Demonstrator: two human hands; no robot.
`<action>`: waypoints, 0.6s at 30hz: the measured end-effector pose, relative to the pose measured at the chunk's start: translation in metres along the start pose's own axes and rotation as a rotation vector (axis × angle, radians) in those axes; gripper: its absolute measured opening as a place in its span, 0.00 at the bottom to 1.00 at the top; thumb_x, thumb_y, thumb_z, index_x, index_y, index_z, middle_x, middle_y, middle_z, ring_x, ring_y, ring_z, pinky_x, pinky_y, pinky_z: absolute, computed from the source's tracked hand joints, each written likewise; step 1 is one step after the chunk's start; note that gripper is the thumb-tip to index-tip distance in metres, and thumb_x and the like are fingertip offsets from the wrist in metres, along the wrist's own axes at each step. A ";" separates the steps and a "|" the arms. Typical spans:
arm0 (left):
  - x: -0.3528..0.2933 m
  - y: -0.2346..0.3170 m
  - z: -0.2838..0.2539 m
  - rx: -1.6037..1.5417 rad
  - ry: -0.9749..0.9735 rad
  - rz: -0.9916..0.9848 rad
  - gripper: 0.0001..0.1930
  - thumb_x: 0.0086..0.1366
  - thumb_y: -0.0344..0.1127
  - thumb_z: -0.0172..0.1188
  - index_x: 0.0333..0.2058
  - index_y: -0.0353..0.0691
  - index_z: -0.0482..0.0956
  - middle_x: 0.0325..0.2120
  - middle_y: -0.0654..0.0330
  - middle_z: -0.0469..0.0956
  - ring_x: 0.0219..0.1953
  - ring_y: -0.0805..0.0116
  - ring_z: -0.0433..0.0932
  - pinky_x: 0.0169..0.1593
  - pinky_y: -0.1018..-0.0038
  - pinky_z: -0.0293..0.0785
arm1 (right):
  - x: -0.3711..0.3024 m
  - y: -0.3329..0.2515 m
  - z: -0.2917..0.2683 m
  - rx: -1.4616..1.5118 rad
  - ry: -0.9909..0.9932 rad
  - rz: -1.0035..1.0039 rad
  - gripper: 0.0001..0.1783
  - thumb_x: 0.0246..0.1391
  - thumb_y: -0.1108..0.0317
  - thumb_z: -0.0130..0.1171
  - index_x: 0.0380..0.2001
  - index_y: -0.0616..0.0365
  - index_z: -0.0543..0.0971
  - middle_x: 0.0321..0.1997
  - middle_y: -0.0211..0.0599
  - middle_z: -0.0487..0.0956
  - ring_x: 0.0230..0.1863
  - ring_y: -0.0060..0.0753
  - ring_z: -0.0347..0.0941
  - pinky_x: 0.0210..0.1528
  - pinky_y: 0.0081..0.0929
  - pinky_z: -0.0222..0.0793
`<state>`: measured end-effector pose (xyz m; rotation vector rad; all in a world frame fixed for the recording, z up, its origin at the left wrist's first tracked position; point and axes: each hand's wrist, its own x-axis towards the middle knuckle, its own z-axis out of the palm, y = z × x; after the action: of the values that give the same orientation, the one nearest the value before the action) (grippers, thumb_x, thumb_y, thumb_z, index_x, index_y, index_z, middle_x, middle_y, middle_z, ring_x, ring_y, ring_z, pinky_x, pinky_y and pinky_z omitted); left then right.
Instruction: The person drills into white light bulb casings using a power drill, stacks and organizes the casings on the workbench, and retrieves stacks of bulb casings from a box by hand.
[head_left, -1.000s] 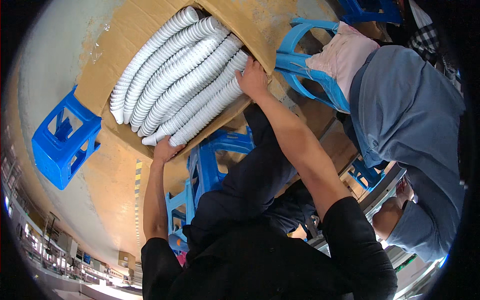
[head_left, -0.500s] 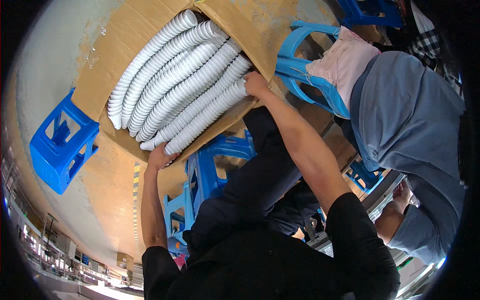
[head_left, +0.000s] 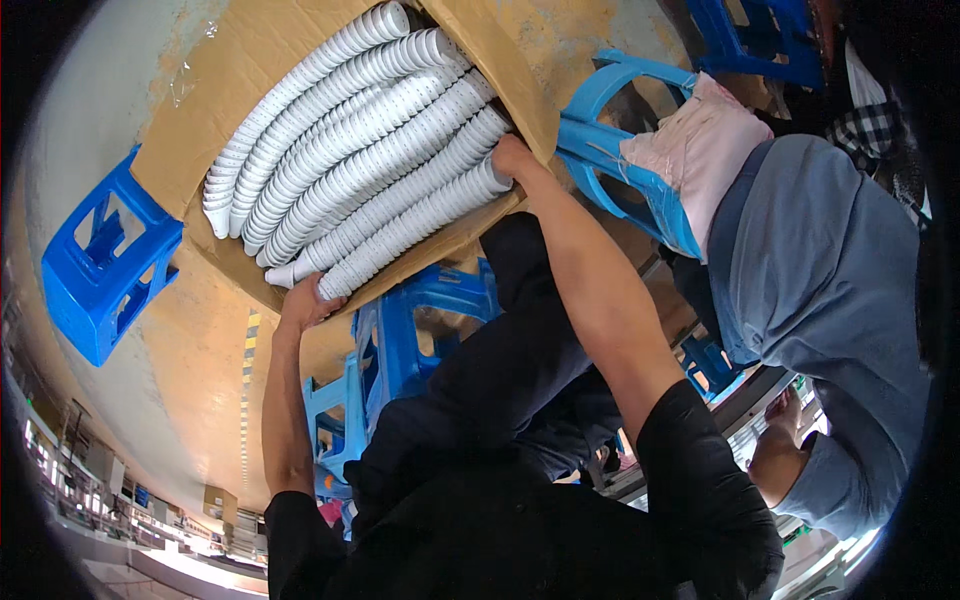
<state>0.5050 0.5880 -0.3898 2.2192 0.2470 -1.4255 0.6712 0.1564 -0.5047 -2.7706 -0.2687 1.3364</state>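
Observation:
Long nested stacks of white cups [head_left: 375, 165] lie side by side, slightly curved, in an open cardboard box [head_left: 262, 291]. The stack closest to me [head_left: 415, 232] runs along the box's near wall. My left hand [head_left: 306, 302] is closed round its lower left end, thumb on top. At its upper right end, my right hand [head_left: 512, 158] is closed over the last cup, with the fingertips partly hidden behind the stack and the box wall. This stack still lies low in the box, beside the others.
A blue plastic stool [head_left: 110, 255] stands left of the box, and more blue stools [head_left: 425, 310] are under its near side. To the right, a co-worker in grey-blue [head_left: 820, 240] sits by a light blue stool [head_left: 620, 140] with a pink cloth on it. Box flaps spread outward.
The view has shifted a little, so the box and stools appear further left. Both hands keep their places at the two ends of the near stack.

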 end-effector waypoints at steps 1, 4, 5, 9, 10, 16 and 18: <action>-0.002 0.002 -0.004 -0.026 -0.041 -0.019 0.41 0.48 0.58 0.72 0.57 0.38 0.75 0.43 0.43 0.83 0.48 0.46 0.82 0.52 0.59 0.76 | 0.002 -0.001 -0.003 -0.259 -0.137 -0.160 0.13 0.49 0.70 0.58 0.37 0.57 0.88 0.45 0.48 0.85 0.48 0.49 0.82 0.53 0.39 0.75; -0.009 -0.006 -0.005 -0.042 -0.073 -0.029 0.42 0.48 0.59 0.72 0.57 0.37 0.75 0.44 0.43 0.83 0.48 0.46 0.82 0.52 0.60 0.76 | -0.001 -0.006 0.003 -0.161 -0.030 -0.181 0.13 0.48 0.71 0.58 0.35 0.57 0.88 0.43 0.49 0.85 0.46 0.49 0.82 0.51 0.40 0.76; -0.009 -0.006 -0.005 -0.032 -0.062 -0.014 0.43 0.48 0.60 0.72 0.57 0.37 0.75 0.44 0.43 0.83 0.48 0.46 0.82 0.52 0.61 0.76 | 0.000 -0.005 0.005 -0.112 0.026 -0.187 0.13 0.47 0.72 0.58 0.34 0.58 0.88 0.43 0.49 0.85 0.45 0.49 0.83 0.50 0.40 0.76; -0.010 -0.013 -0.004 -0.003 -0.090 -0.092 0.43 0.49 0.61 0.72 0.58 0.38 0.75 0.44 0.43 0.83 0.49 0.47 0.82 0.53 0.61 0.76 | 0.011 -0.022 0.014 0.132 0.120 -0.068 0.13 0.46 0.73 0.57 0.33 0.59 0.88 0.42 0.50 0.86 0.43 0.49 0.83 0.48 0.43 0.77; -0.012 -0.017 -0.006 -0.002 -0.068 -0.039 0.43 0.49 0.62 0.71 0.58 0.39 0.75 0.45 0.43 0.83 0.49 0.47 0.82 0.53 0.61 0.76 | 0.016 -0.029 0.016 0.271 0.099 0.072 0.13 0.46 0.73 0.56 0.33 0.59 0.88 0.42 0.51 0.85 0.43 0.50 0.83 0.48 0.45 0.77; -0.001 -0.019 0.006 0.062 -0.081 -0.033 0.44 0.50 0.67 0.69 0.60 0.42 0.74 0.46 0.42 0.82 0.50 0.45 0.80 0.54 0.59 0.75 | 0.033 -0.010 0.034 0.172 0.032 -0.052 0.17 0.50 0.69 0.53 0.38 0.63 0.87 0.46 0.54 0.84 0.45 0.53 0.82 0.51 0.46 0.76; 0.010 -0.003 0.013 0.078 -0.034 0.029 0.45 0.51 0.68 0.68 0.60 0.43 0.73 0.46 0.41 0.82 0.50 0.44 0.80 0.54 0.58 0.75 | 0.034 0.018 0.032 0.545 -0.019 0.149 0.22 0.54 0.64 0.50 0.45 0.69 0.82 0.52 0.56 0.81 0.51 0.54 0.79 0.54 0.44 0.73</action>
<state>0.4976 0.5829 -0.4041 2.2484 0.1497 -1.4798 0.6688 0.1438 -0.5532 -2.3509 0.2708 1.2325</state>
